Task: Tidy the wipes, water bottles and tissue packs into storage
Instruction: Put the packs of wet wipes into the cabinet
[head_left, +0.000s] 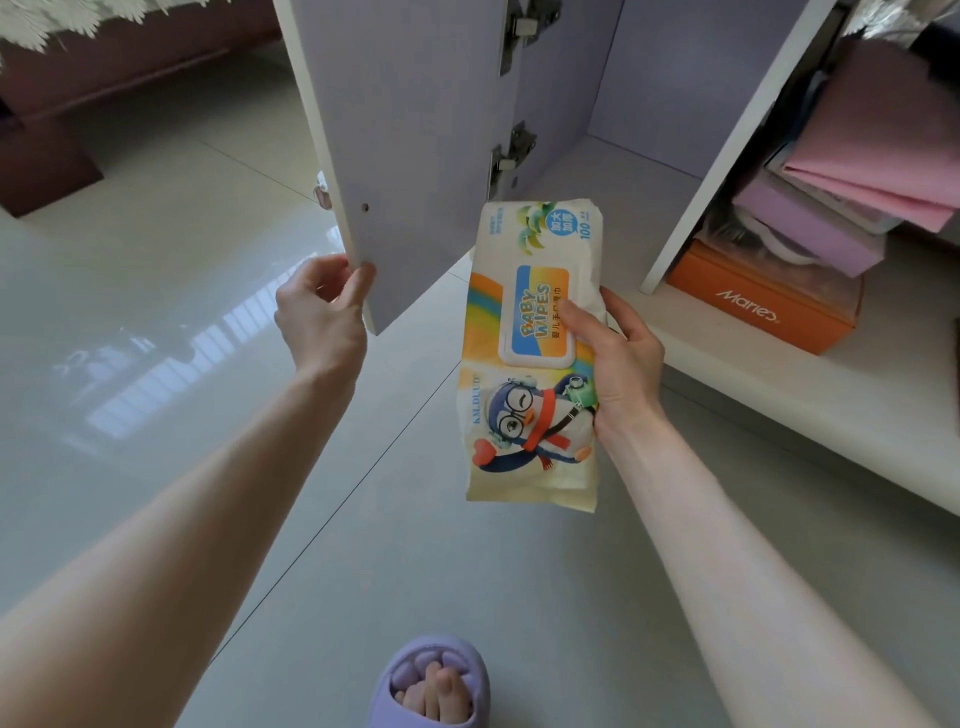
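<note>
left hand (321, 306) grips cabinet door (415, 130); right hand (618, 358) holds wipes pack (524, 415)

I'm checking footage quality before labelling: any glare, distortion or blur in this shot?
Head view: window glare reflects off the glossy floor at left; wide-angle bending curves the cabinet door and stretches both forearms; the wipes pack in the right hand is sharp with readable print; the left hand on the door edge looks slightly soft.
</note>
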